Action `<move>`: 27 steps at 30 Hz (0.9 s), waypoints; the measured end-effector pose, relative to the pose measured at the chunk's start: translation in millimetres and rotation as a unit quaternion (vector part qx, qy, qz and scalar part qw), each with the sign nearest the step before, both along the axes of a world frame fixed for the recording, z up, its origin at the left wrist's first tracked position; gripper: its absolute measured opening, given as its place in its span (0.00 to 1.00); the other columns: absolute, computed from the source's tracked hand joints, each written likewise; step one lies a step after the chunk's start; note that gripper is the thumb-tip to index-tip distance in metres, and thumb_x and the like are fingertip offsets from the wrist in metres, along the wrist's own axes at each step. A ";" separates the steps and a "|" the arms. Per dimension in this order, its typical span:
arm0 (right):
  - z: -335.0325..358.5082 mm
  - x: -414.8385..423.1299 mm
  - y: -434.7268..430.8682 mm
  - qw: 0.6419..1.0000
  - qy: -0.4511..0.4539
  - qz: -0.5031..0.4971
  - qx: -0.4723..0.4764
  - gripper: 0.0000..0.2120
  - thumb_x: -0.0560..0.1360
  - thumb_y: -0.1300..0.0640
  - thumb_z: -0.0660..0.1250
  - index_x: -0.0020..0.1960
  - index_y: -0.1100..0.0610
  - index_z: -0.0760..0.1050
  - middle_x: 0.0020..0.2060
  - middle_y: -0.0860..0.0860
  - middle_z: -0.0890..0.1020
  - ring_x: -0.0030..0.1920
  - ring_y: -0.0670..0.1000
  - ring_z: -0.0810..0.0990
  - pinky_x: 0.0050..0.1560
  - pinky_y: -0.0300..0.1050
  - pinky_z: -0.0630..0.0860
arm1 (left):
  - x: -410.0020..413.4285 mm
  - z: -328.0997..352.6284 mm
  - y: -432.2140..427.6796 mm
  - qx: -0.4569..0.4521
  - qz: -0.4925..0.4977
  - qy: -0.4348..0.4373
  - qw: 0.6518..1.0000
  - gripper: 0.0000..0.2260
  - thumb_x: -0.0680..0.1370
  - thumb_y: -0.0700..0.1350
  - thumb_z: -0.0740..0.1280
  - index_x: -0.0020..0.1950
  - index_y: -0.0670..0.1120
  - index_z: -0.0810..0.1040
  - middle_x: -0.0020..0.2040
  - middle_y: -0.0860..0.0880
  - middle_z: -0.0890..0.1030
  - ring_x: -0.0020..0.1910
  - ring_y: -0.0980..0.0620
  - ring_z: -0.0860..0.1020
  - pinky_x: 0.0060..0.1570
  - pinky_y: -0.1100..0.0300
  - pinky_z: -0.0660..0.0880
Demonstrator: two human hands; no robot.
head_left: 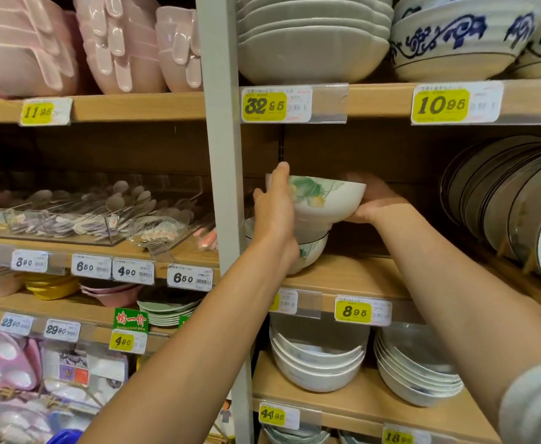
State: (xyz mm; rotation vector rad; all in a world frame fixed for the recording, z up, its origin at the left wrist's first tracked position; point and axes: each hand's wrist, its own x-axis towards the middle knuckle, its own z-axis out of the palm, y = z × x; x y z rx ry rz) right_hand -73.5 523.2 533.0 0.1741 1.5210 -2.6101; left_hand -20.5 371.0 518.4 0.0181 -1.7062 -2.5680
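Bowl [326, 197] is held over a second bowl [310, 256] on the middle shelf [359, 274]. The left hand [275, 213] clasps its left wall, and the blurred right hand [375, 208] cups its right. Best kept level and centred, I'd judge, so the rims don't knock. It is white, with green leaves and yellow fruit.

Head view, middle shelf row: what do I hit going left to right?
spoons in clear trays → grey shelf upright → left hand → floral bowl → right hand → plates standing on edge
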 end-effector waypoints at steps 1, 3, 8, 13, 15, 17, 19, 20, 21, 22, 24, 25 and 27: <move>0.8 0.3 -0.9 1.000 0.004 0.007 0.000 0.14 0.72 0.62 0.59 0.52 0.68 0.76 0.46 0.67 0.84 0.43 0.65 0.84 0.45 0.58 0.78 | -0.9 1.6 0.1 -0.006 -0.007 0.001 1.000 0.34 0.73 0.62 0.66 0.76 0.53 0.61 0.70 0.46 0.72 0.67 0.46 0.72 0.69 0.46 0.66; 2.0 -1.0 -2.7 1.000 -0.005 0.007 -0.001 0.15 0.70 0.63 0.60 0.51 0.70 0.78 0.48 0.68 0.83 0.47 0.66 0.84 0.54 0.62 0.74 | -3.2 6.0 0.3 -0.004 -0.007 0.004 1.000 0.35 0.74 0.60 0.67 0.77 0.51 0.59 0.68 0.45 0.74 0.63 0.45 0.75 0.66 0.45 0.70; 3.4 -3.1 -17.9 0.997 -0.014 -0.046 0.054 0.06 0.74 0.61 0.62 0.47 0.62 0.74 0.38 0.61 0.83 0.36 0.60 0.84 0.38 0.49 0.81 | -5.8 11.6 9.4 0.007 0.073 -0.021 0.997 0.28 0.78 0.53 0.58 0.77 0.48 0.55 0.71 0.42 0.67 0.66 0.43 0.71 0.65 0.46 0.70; 8.7 -1.4 -23.2 0.990 -0.004 -0.119 0.080 0.02 0.74 0.60 0.64 0.44 0.57 0.71 0.39 0.57 0.81 0.36 0.57 0.83 0.28 0.46 0.80 | 3.3 4.1 19.9 0.054 0.173 0.028 0.983 0.28 0.79 0.50 0.56 0.78 0.52 0.53 0.73 0.43 0.64 0.69 0.43 0.67 0.67 0.43 0.68; 11.5 2.8 -23.7 0.988 0.026 -0.100 0.111 0.04 0.74 0.63 0.65 0.49 0.58 0.73 0.44 0.59 0.81 0.40 0.57 0.83 0.29 0.47 0.81 | 4.0 4.0 20.8 0.051 0.195 0.054 0.978 0.30 0.78 0.49 0.57 0.79 0.53 0.50 0.75 0.44 0.61 0.71 0.43 0.65 0.68 0.44 0.66; 13.8 4.7 -25.9 0.989 0.041 -0.078 0.120 0.11 0.76 0.68 0.61 0.56 0.60 0.74 0.51 0.61 0.80 0.46 0.59 0.83 0.36 0.49 0.82 | 5.2 7.4 21.0 0.025 0.200 0.058 0.978 0.31 0.78 0.49 0.57 0.79 0.54 0.48 0.77 0.45 0.57 0.71 0.43 0.63 0.68 0.44 0.65; 16.2 5.2 -26.7 0.993 0.017 -0.086 0.084 0.13 0.78 0.69 0.58 0.60 0.62 0.72 0.55 0.63 0.79 0.53 0.61 0.82 0.46 0.53 0.81 | 5.6 8.4 19.5 -0.021 0.185 0.048 0.981 0.33 0.78 0.51 0.59 0.79 0.52 0.46 0.78 0.46 0.55 0.73 0.43 0.60 0.70 0.44 0.63; 19.1 5.4 -27.1 0.994 0.001 -0.090 0.065 0.12 0.79 0.70 0.57 0.59 0.63 0.73 0.55 0.63 0.79 0.56 0.62 0.81 0.48 0.54 0.80 | 7.1 7.4 17.2 -0.042 0.167 0.048 0.984 0.34 0.79 0.52 0.60 0.79 0.51 0.45 0.78 0.46 0.54 0.75 0.44 0.58 0.71 0.45 0.61; 22.2 4.9 -26.7 0.994 -0.010 -0.091 0.066 0.10 0.79 0.70 0.57 0.56 0.65 0.74 0.55 0.63 0.79 0.58 0.61 0.80 0.49 0.53 0.79 | 10.5 6.3 14.2 -0.056 0.148 0.051 0.986 0.36 0.79 0.53 0.61 0.79 0.49 0.43 0.79 0.46 0.53 0.76 0.45 0.57 0.72 0.46 0.60; 24.6 4.4 -26.4 0.993 -0.020 -0.091 0.077 0.08 0.78 0.71 0.58 0.51 0.66 0.75 0.54 0.63 0.80 0.59 0.61 0.80 0.49 0.53 0.78 | 15.6 4.3 10.6 -0.066 0.130 0.059 0.988 0.36 0.79 0.54 0.62 0.79 0.48 0.44 0.79 0.46 0.54 0.76 0.47 0.57 0.73 0.47 0.60; 25.6 2.4 -26.3 0.990 -0.043 -0.091 0.101 0.08 0.78 0.71 0.59 0.48 0.65 0.77 0.54 0.62 0.80 0.56 0.60 0.81 0.47 0.51 0.79 | 32.4 0.0 3.7 -0.078 0.102 0.087 0.988 0.33 0.79 0.52 0.62 0.79 0.48 0.49 0.78 0.47 0.58 0.74 0.49 0.63 0.71 0.49 0.64; 24.4 0.7 -26.4 0.989 -0.052 -0.093 0.100 0.09 0.78 0.70 0.59 0.52 0.65 0.78 0.55 0.62 0.80 0.55 0.60 0.82 0.45 0.51 0.79 | 42.2 -3.2 0.0 -0.078 0.089 0.102 0.988 0.30 0.80 0.50 0.62 0.78 0.50 0.53 0.77 0.48 0.61 0.72 0.51 0.66 0.69 0.50 0.67; 21.0 -1.4 -28.0 0.988 -0.067 -0.103 0.090 0.14 0.78 0.70 0.60 0.60 0.64 0.77 0.57 0.62 0.80 0.56 0.60 0.82 0.46 0.52 0.79 | 60.1 -13.1 -6.5 -0.055 0.058 0.115 0.990 0.23 0.79 0.44 0.61 0.74 0.51 0.62 0.71 0.53 0.70 0.65 0.57 0.72 0.64 0.53 0.71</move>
